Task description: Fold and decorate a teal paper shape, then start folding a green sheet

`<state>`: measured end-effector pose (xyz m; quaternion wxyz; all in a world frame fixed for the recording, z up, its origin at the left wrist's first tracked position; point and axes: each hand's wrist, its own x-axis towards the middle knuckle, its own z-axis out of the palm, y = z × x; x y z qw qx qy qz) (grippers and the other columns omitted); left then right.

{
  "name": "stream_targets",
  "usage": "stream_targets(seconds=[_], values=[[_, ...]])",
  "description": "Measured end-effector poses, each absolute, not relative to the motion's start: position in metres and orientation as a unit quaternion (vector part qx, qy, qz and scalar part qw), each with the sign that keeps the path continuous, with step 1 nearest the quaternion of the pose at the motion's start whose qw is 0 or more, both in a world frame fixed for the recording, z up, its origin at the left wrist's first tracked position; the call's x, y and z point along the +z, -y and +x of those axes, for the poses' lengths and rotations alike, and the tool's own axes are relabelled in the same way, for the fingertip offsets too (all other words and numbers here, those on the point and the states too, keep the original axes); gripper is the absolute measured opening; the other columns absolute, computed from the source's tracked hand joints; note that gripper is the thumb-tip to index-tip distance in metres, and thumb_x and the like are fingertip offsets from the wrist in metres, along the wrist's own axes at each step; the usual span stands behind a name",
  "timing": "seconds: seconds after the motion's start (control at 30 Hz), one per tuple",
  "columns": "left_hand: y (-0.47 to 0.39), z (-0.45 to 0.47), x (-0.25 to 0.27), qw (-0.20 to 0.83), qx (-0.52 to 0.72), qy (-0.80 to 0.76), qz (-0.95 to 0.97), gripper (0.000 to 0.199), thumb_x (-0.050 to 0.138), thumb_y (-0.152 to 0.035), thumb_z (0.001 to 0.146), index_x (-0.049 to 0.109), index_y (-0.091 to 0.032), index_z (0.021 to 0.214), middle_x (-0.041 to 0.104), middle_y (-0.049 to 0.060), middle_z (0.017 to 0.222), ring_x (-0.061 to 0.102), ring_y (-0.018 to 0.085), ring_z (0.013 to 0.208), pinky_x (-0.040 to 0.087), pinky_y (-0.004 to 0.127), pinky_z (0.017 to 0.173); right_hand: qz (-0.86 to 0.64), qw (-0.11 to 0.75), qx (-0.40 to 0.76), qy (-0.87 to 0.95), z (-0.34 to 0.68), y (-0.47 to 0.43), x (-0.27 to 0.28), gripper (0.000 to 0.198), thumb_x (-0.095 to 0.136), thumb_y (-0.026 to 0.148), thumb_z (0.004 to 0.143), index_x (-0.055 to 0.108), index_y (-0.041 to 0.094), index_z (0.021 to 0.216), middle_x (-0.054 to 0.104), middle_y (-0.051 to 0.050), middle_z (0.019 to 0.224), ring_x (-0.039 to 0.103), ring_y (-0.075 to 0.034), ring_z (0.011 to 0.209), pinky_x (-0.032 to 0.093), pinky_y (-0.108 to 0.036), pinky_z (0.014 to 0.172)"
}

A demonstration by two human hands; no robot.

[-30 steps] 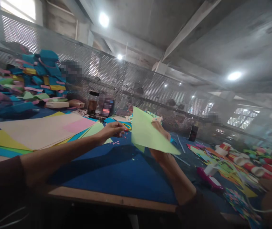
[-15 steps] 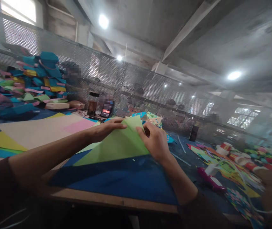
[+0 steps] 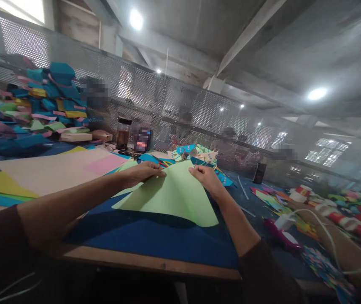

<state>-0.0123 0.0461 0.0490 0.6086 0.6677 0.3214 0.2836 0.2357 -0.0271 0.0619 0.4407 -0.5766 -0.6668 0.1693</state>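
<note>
A sheet of light green paper (image 3: 171, 194) is held up at its far edge by both hands, its near edge curving down over the blue table top (image 3: 155, 245). My left hand (image 3: 147, 172) pinches the sheet at its upper left, thumb and fingers pressed together. At the upper right corner, my right hand (image 3: 204, 175) grips it between thumb and fingers. More pale green paper lies partly hidden behind my left hand.
Large cream paper (image 3: 50, 169) covers the left side, with a pile of coloured paper pieces (image 3: 50, 105) behind it. A lidded jar (image 3: 123, 134) and a phone (image 3: 143, 139) stand at the back. On the right are a purple device (image 3: 281, 234) with a white cable and another person's arm (image 3: 341, 240).
The green sheet has spread out and now faces me more, its right corner lowered toward the table. My right hand has closed on its corner. The other person's arm has reached farther in.
</note>
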Motion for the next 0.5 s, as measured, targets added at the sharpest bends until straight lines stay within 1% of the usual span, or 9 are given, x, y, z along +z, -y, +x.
stream_targets(seconds=[0.1, 0.17, 0.27, 0.37, 0.43, 0.5], values=[[-0.047, -0.011, 0.044, 0.610, 0.273, -0.341, 0.661, 0.038, 0.088, -0.044, 0.059, 0.064, -0.016, 0.067, 0.067, 0.000, 0.058, 0.055, 0.012, 0.043, 0.037, 0.022, 0.043, -0.583, 0.422, 0.223, 0.657, 0.243, 0.018, 0.049, 0.044, 0.069, 0.057, 0.072, 0.053, 0.019, 0.057, 0.044, 0.005, 0.055, 0.038, -0.011, 0.054, 0.027, -0.026, 0.053], [-0.048, -0.010, 0.042, 0.607, 0.268, -0.355, 0.658, 0.038, 0.088, -0.045, 0.059, 0.064, -0.016, 0.067, 0.068, 0.001, 0.058, 0.057, 0.014, 0.045, 0.042, 0.024, 0.046, -0.583, 0.416, 0.264, 0.646, 0.243, 0.016, 0.043, 0.044, 0.071, 0.057, 0.070, 0.055, 0.018, 0.057, 0.046, 0.005, 0.054, 0.040, -0.011, 0.053, 0.029, -0.025, 0.051], [-0.049, -0.011, 0.042, 0.613, 0.272, -0.364, 0.647, 0.035, 0.088, -0.043, 0.060, 0.066, -0.016, 0.066, 0.069, 0.002, 0.058, 0.059, 0.015, 0.046, 0.046, 0.026, 0.049, -0.567, 0.419, 0.336, 0.625, 0.238, 0.019, 0.040, 0.042, 0.072, 0.059, 0.071, 0.059, 0.019, 0.065, 0.056, 0.002, 0.059, 0.051, -0.013, 0.054, 0.039, -0.025, 0.052], [-0.053, -0.012, 0.043, 0.632, 0.271, -0.355, 0.634, 0.028, 0.087, -0.038, 0.064, 0.070, -0.016, 0.070, 0.072, 0.004, 0.061, 0.062, 0.018, 0.049, 0.049, 0.028, 0.051, -0.532, 0.426, 0.406, 0.608, 0.231, 0.024, 0.041, 0.039, 0.071, 0.058, 0.073, 0.064, 0.019, 0.078, 0.069, -0.003, 0.076, 0.065, -0.019, 0.068, 0.053, -0.031, 0.063], [-0.055, -0.014, 0.045, 0.642, 0.262, -0.350, 0.630, 0.024, 0.086, -0.034, 0.065, 0.073, -0.016, 0.071, 0.073, 0.005, 0.062, 0.064, 0.019, 0.049, 0.051, 0.029, 0.051, -0.512, 0.433, 0.438, 0.600, 0.229, 0.026, 0.042, 0.038, 0.071, 0.056, 0.074, 0.066, 0.020, 0.085, 0.073, -0.005, 0.085, 0.069, -0.022, 0.078, 0.057, -0.034, 0.071], [-0.057, -0.016, 0.048, 0.646, 0.252, -0.351, 0.630, 0.022, 0.085, -0.033, 0.065, 0.074, -0.016, 0.072, 0.073, 0.005, 0.062, 0.063, 0.019, 0.048, 0.052, 0.030, 0.051, -0.498, 0.439, 0.461, 0.589, 0.229, 0.026, 0.042, 0.037, 0.073, 0.054, 0.074, 0.067, 0.020, 0.089, 0.075, -0.006, 0.089, 0.071, -0.023, 0.084, 0.058, -0.036, 0.077]])
